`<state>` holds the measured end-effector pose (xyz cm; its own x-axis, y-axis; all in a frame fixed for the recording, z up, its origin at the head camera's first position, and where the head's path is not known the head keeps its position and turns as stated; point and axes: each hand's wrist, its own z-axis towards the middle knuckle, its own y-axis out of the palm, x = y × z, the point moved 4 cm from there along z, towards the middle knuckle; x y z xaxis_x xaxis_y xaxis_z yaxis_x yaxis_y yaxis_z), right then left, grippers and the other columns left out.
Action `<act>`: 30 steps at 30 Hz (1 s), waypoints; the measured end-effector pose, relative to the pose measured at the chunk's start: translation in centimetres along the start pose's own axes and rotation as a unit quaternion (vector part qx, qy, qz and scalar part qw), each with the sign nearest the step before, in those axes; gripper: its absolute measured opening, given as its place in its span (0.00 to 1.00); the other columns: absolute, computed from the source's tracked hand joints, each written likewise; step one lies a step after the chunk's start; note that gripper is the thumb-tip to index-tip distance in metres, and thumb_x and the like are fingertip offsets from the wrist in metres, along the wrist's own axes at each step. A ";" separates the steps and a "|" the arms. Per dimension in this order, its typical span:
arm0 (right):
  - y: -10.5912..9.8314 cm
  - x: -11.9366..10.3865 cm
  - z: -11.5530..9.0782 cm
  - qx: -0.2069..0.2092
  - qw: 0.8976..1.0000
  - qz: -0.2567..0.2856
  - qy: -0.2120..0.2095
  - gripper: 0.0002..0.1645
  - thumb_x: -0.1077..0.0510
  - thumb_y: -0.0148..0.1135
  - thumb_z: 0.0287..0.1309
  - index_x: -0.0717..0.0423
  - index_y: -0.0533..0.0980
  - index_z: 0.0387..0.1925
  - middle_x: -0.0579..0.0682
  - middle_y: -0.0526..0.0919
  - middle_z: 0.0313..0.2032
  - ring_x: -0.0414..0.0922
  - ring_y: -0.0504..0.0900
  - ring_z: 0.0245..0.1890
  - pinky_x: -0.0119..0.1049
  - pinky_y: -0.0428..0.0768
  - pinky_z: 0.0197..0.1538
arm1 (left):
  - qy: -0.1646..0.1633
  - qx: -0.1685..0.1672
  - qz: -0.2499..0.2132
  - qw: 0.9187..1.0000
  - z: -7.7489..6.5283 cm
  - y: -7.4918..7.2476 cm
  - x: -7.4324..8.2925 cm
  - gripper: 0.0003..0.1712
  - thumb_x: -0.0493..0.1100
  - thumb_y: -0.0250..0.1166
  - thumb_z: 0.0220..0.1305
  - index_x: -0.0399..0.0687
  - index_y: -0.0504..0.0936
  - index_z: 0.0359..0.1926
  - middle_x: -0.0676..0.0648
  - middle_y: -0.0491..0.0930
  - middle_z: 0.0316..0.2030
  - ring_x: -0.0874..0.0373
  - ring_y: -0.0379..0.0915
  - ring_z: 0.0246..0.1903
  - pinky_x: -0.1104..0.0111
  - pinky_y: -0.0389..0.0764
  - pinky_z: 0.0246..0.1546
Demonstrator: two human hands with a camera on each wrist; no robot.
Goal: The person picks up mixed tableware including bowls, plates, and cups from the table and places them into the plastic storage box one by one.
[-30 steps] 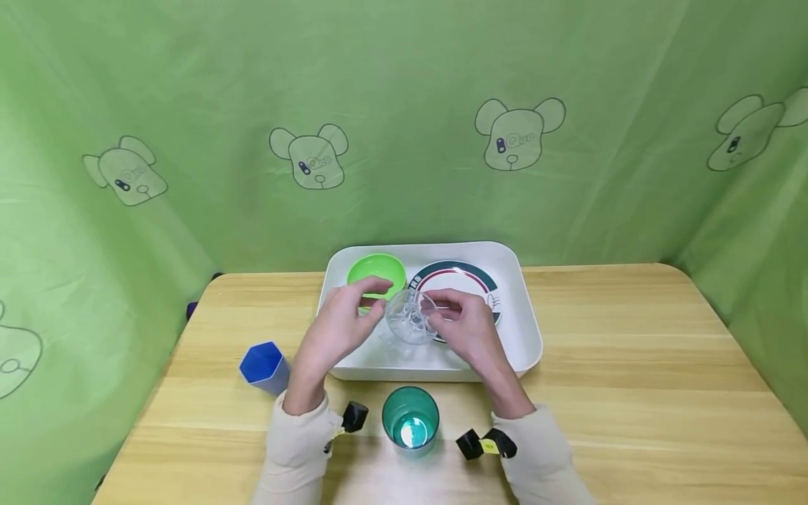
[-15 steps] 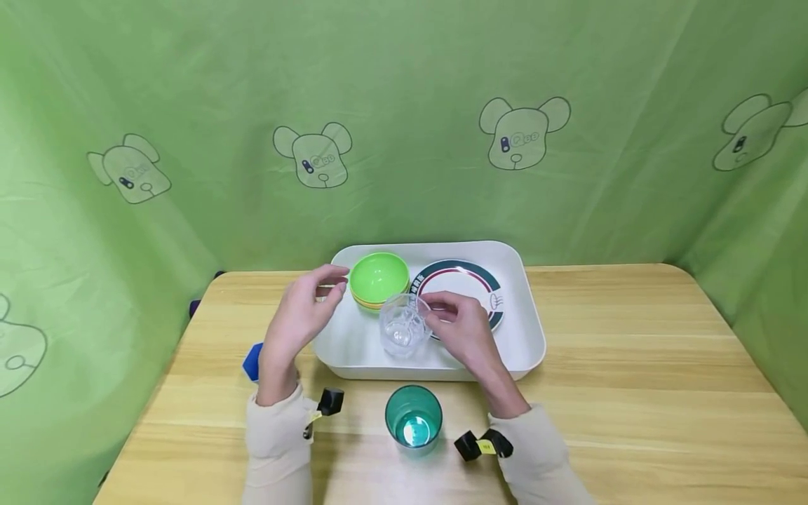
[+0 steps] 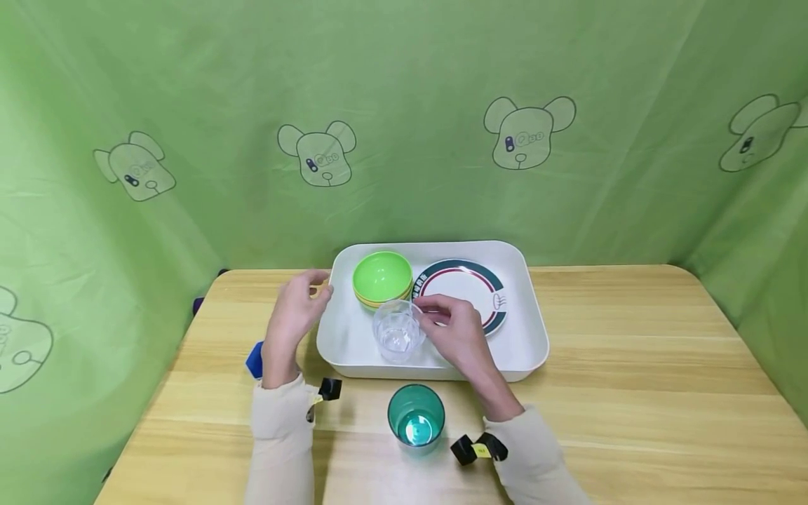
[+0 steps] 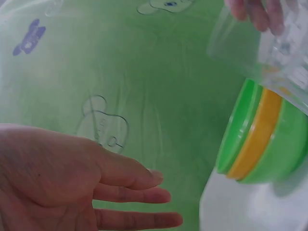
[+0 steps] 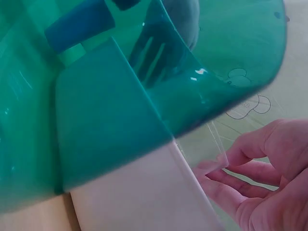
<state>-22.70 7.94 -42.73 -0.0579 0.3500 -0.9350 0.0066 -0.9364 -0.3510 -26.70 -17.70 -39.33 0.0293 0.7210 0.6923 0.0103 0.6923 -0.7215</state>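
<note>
My right hand [image 3: 456, 330] pinches the rim of a clear cup [image 3: 396, 335] between thumb and fingers, over the front of a white tray [image 3: 532, 344]. The same pinch shows in the right wrist view, where the right hand [image 5: 274, 178] is largely seen past a teal cup. My left hand [image 3: 295, 312] holds nothing and hovers by the tray's left edge, fingers loosely extended; the left wrist view shows this hand [image 4: 82, 178] apart from the bowls. Behind the clear cup, a stack of green and orange bowls [image 3: 381, 277] sits in the tray.
A white plate [image 3: 461, 287] with a green band lies in the tray, right of the bowls. In front of the tray stands the teal cup [image 3: 415, 414]. A blue cup [image 3: 254, 361] is mostly hidden behind the left wrist. The wooden table [image 3: 644, 365] extends right.
My left hand has let go of the clear cup and moved left, out past the tray's edge. The right hand has tipped the cup more upright and shifted it slightly left and toward the front.
</note>
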 end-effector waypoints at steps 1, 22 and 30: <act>0.1 0.0 0.0 0.001 1.000 0.000 -0.004 0.15 0.68 0.68 0.62 0.62 0.85 0.50 0.57 0.87 0.50 0.53 0.87 0.49 0.41 0.85 0.55 | -0.005 -0.007 0.003 1.000 0.1 0.2 -0.3 0.24 0.39 0.59 0.74 0.30 0.76 0.65 0.30 0.77 0.61 0.34 0.75 0.59 0.47 0.78 0.60; 1.6 0.2 -0.1 0.016 1.000 0.007 -0.020 0.13 0.71 0.66 0.59 0.62 0.86 0.45 0.55 0.89 0.43 0.49 0.87 0.43 0.41 0.86 0.52 | -0.080 -0.125 -0.011 0.989 0.5 2.1 -1.9 0.29 0.30 0.50 0.69 0.28 0.66 0.71 0.25 0.78 0.56 0.37 0.83 0.46 0.59 0.89 0.32; 1.9 0.1 -0.1 -0.002 1.000 0.006 -0.008 0.16 0.74 0.60 0.59 0.60 0.87 0.44 0.53 0.89 0.42 0.48 0.86 0.42 0.34 0.87 0.44 | -0.080 -0.125 -0.001 0.989 0.5 2.2 -2.2 0.30 0.28 0.50 0.67 0.29 0.67 0.71 0.25 0.79 0.54 0.37 0.83 0.45 0.59 0.89 0.31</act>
<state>-22.54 6.16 -43.49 -0.0734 0.3391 -0.9379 0.0117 -0.9400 -0.3408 -27.29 -17.80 -42.43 -0.1284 0.7295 0.6718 0.2585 0.6787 -0.6875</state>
